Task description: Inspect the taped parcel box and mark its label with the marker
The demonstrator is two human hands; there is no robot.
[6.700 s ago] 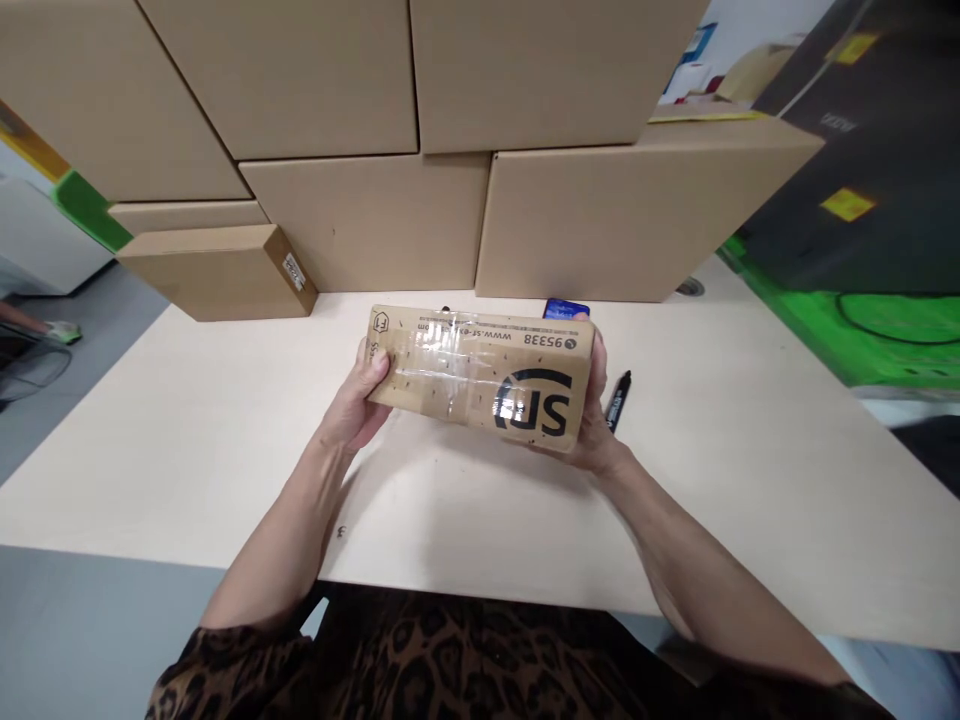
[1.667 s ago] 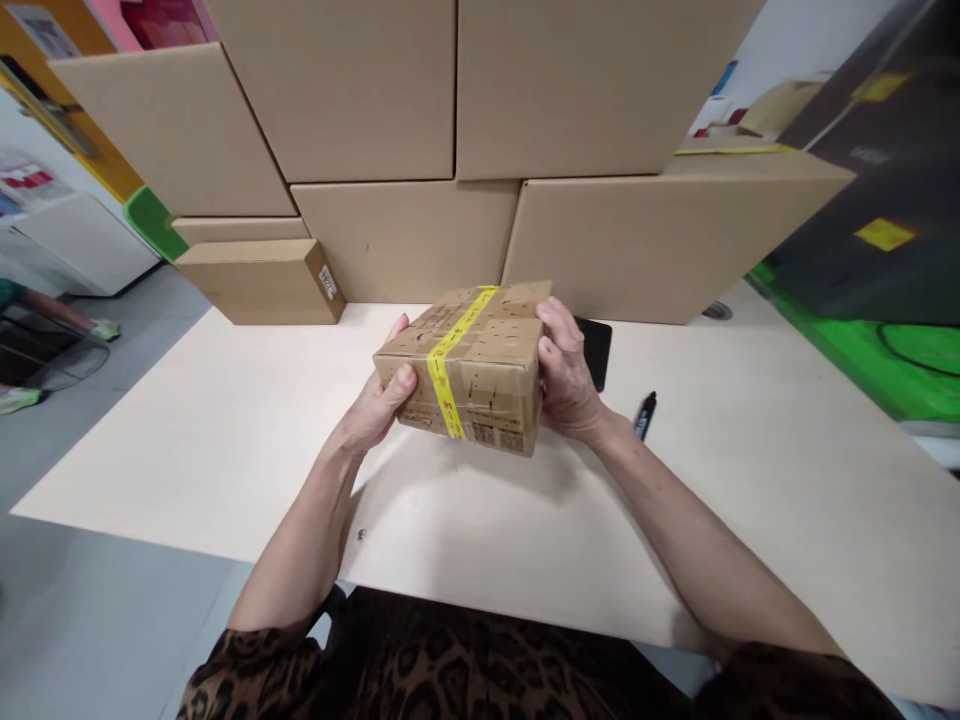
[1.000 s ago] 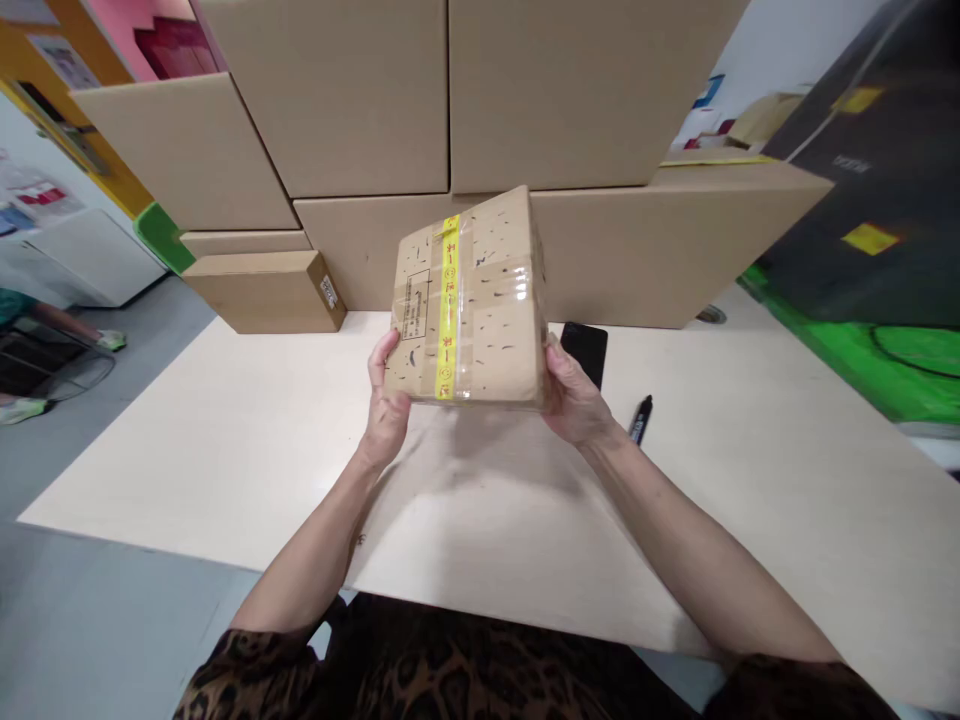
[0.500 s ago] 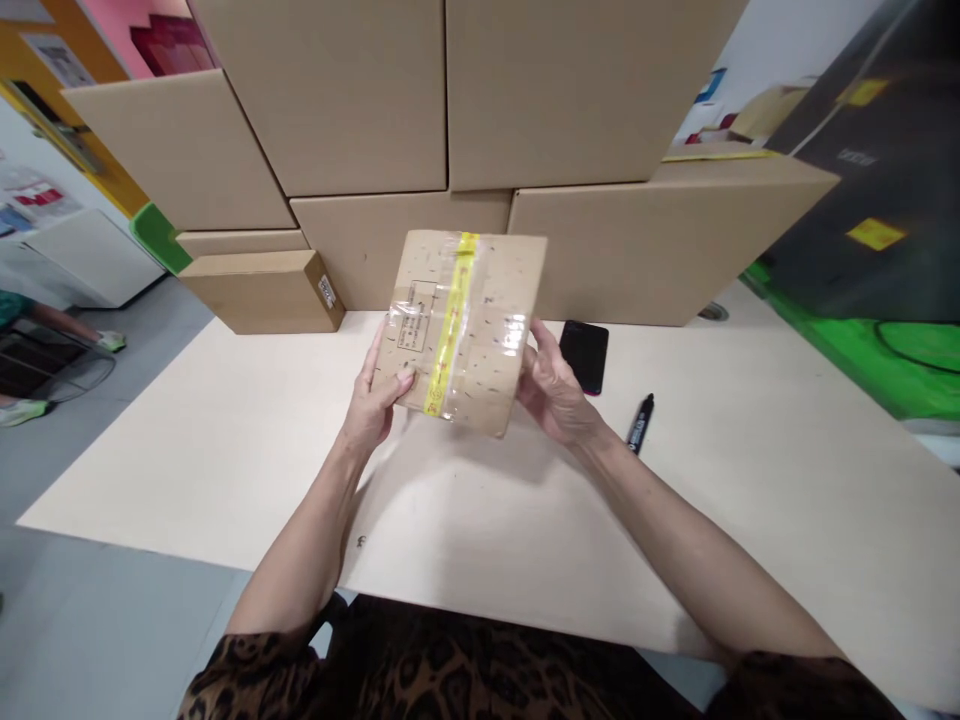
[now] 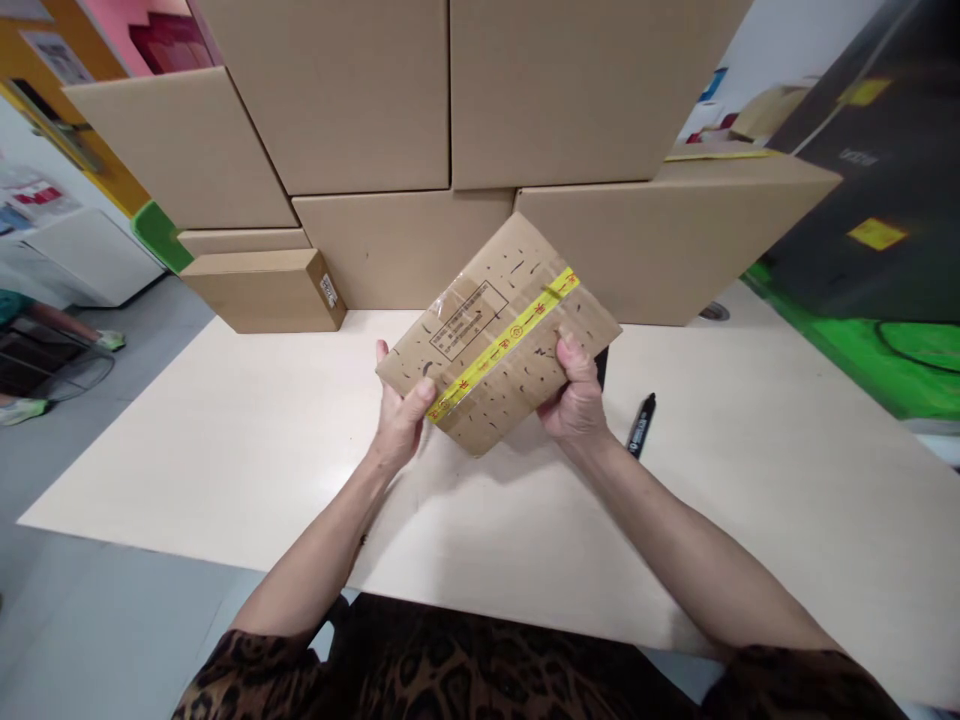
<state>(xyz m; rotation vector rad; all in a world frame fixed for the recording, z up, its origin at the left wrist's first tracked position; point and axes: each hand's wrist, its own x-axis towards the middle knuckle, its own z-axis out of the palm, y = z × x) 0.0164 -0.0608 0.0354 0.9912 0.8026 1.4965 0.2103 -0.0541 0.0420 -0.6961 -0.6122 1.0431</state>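
Taped carton (image 5: pixel 517 378), w/ yellow tape strip (image 5: pixel 540 312) running diag. across its face & boxed print (image 5: pixel 471 322) beside that, is held up over the mid. of the table (image 5: pixel 262 430), btwn near & far edges; broad face tilted toward the camera, one corner pointing to the far edge, another to the near edge. Big brown boxes (image 5: pixel 375 100) stand stacked along the table's far edge. Flat brown box (image 5: pixel 259 295) sits in front of them nr the far L corner. L hand (image 5: pixel 401 425) has the carton's L corner, R hand (image 5: pixel 579 408) its R side; each part-closed round it, thumb on the face, fingers mostly hidden, so can't tell how far they wrap. Dark flat obj. (image 5: pixel 601 367), mostly hidden, lies behind carton & R hand. Black marker (image 5: pixel 641 425) lies just beside R wrist, one end toward the far edge.
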